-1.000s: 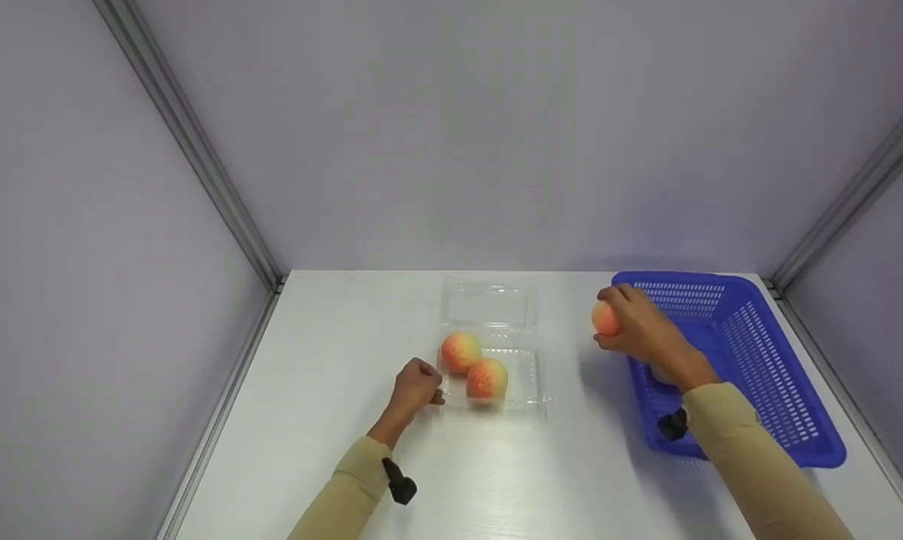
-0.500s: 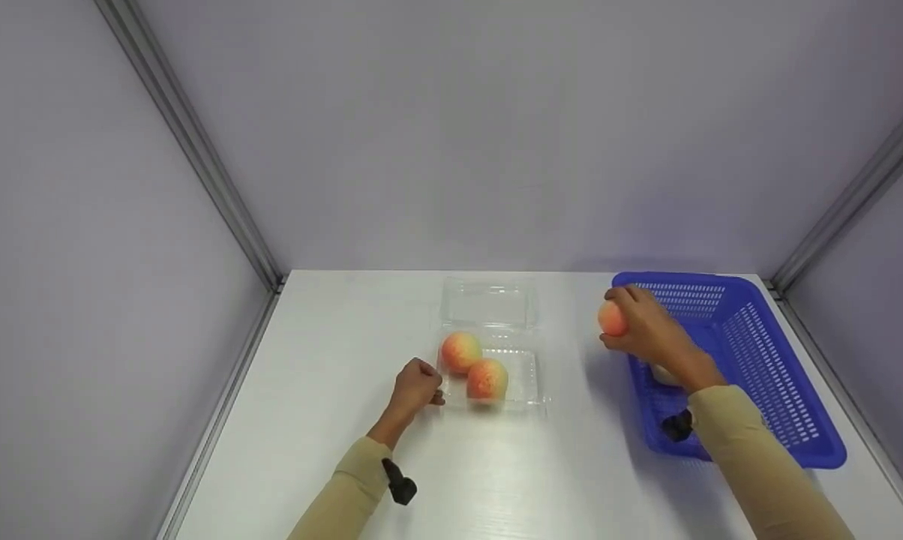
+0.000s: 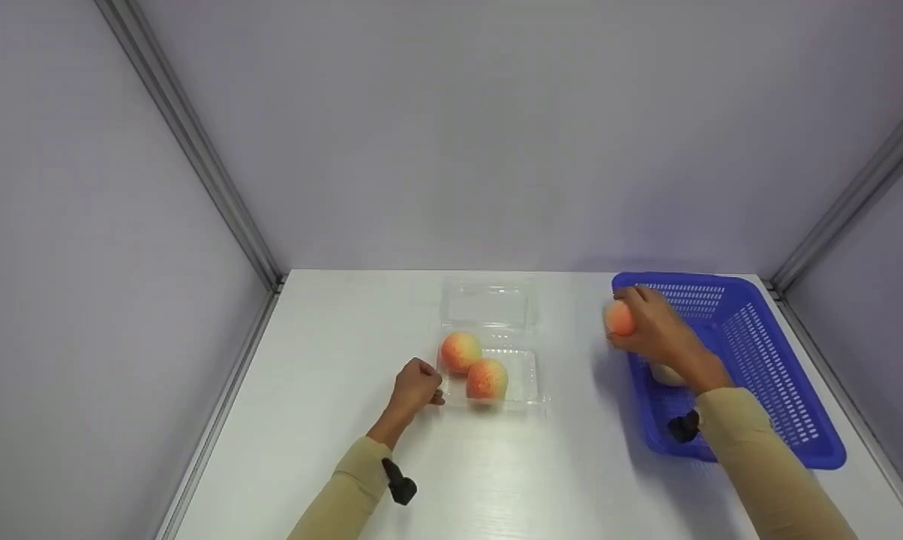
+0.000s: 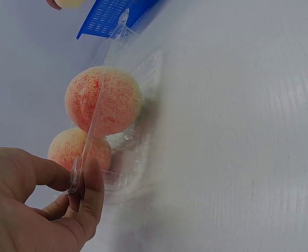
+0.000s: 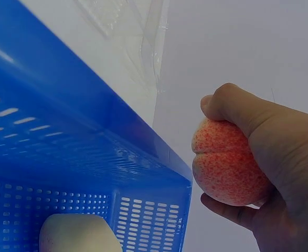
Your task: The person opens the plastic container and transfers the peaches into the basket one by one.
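Two peaches, a rear one (image 3: 460,352) and a front one (image 3: 487,379), sit in the base of a hinged clear plastic container (image 3: 523,375). Its lid (image 3: 489,306) lies folded back toward the wall. My left hand (image 3: 416,386) pinches the container's near left corner between thumb and fingers, as the left wrist view shows at the clear rim (image 4: 76,176). In my right hand (image 3: 658,330) is another peach (image 5: 230,163), gripped between thumb and fingers above the left rim of the blue basket (image 3: 785,352). A pale, peach-like fruit (image 5: 80,233) lies inside the basket, partly hidden by my right arm.
The white table (image 3: 309,337) ends at a grey back wall (image 3: 451,150), with side panels left and right. The basket's raised rim stands between its inside and the container. A black wrist camera (image 3: 400,484) sticks out from my left sleeve.
My right hand has moved slightly to the right with its peach, nearer the basket's rim. More of the fruit in the basket shows. The left hand and the container have stayed in place.
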Action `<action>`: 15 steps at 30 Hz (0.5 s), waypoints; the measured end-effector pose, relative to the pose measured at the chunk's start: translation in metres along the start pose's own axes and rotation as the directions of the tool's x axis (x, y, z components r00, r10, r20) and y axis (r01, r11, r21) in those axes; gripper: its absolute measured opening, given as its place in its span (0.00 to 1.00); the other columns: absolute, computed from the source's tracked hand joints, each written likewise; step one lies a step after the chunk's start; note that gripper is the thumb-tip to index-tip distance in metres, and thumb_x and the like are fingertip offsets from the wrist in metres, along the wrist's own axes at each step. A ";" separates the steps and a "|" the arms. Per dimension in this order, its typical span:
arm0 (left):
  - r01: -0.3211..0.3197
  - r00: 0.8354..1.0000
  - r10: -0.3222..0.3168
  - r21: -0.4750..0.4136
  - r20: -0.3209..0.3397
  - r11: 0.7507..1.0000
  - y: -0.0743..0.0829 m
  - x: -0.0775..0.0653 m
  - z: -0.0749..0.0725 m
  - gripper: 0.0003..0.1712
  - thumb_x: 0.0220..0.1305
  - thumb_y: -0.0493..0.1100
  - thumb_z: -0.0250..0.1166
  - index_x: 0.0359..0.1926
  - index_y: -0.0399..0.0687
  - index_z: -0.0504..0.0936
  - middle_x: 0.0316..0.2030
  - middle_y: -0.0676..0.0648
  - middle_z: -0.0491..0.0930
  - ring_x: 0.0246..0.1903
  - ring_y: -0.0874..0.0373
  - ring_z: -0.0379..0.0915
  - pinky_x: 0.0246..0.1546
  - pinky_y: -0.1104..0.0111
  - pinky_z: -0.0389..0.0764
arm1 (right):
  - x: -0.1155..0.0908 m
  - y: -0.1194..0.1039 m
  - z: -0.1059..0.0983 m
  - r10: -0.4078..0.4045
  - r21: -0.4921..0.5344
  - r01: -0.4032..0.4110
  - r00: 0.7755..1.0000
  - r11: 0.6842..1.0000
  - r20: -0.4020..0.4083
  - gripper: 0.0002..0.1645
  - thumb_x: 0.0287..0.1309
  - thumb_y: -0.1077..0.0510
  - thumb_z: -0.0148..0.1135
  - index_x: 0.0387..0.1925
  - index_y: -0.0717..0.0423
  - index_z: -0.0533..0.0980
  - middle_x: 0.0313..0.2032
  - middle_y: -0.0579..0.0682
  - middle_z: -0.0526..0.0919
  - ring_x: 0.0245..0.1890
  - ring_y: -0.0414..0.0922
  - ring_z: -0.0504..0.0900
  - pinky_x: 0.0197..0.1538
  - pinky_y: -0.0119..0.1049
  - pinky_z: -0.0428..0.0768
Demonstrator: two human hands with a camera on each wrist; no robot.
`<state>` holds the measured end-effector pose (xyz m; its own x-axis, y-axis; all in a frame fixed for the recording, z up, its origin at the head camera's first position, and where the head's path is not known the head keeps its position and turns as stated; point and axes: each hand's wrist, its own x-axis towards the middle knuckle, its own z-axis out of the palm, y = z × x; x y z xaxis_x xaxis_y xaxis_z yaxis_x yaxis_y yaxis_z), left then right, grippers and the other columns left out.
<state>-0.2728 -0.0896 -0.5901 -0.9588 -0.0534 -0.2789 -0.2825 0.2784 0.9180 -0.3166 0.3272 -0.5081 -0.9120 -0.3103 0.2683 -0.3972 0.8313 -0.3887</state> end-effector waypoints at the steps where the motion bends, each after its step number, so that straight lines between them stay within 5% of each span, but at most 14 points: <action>1: 0.003 1.000 -0.003 0.000 0.000 1.000 0.000 0.000 0.000 0.03 0.71 0.33 0.58 0.43 0.38 0.74 0.35 0.43 0.79 0.27 0.58 0.81 0.34 0.64 0.92 | -0.001 0.000 -0.001 0.002 0.002 -0.002 1.000 1.000 -0.005 0.36 0.50 0.61 0.79 0.59 0.66 0.74 0.53 0.67 0.78 0.53 0.65 0.77 0.56 0.65 0.83; 15: -0.004 1.000 0.004 0.005 0.009 1.000 -0.001 -0.001 0.000 0.05 0.70 0.33 0.58 0.44 0.36 0.74 0.35 0.44 0.78 0.28 0.58 0.80 0.34 0.65 0.92 | -0.008 0.012 -0.012 0.104 0.021 -0.106 0.993 0.994 0.062 0.39 0.56 0.60 0.76 0.66 0.65 0.70 0.60 0.69 0.75 0.57 0.66 0.76 0.62 0.70 0.81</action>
<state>-0.2718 -0.0901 -0.5902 -0.9598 -0.0434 -0.2775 -0.2781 0.2838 0.9177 -0.3128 0.3447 -0.5043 -0.9531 -0.2498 0.1711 -0.3005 0.8498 -0.4331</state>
